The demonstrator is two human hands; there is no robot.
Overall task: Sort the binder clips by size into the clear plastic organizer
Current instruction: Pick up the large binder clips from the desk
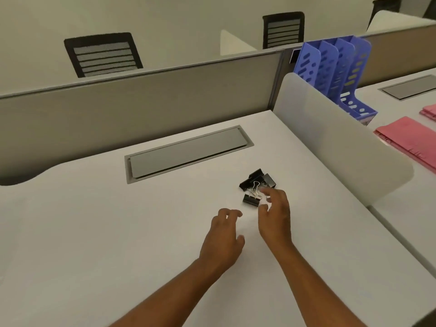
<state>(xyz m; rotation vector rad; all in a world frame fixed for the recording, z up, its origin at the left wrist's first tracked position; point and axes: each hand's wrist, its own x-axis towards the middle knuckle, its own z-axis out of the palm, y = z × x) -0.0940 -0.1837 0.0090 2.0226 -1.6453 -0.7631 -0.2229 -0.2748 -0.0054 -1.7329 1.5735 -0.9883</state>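
Item: binder clips (257, 185), black, wire handles, heaped in one small pile on the white desk (94, 232). The pile is found at about one o'clock from the view centre, below the grey cable hatch (188, 152). One smaller clip (250, 199) is set at the pile's six o'clock edge, its long axis running roughly nine to three.

Right hand (276, 215): placed just beside the pile at its five o'clock side, fingers loosely spread and half curled, fingertips near the smaller clip; nothing is seen to be held.

Left hand (224, 234): placed at the pile's seven o'clock, apart from it, fingers relaxed, empty.

The right hand is judged the nearer, so the first pick is likely its own.

Clear plastic organizer: not seen in view; the sorting is judged not yet begun.
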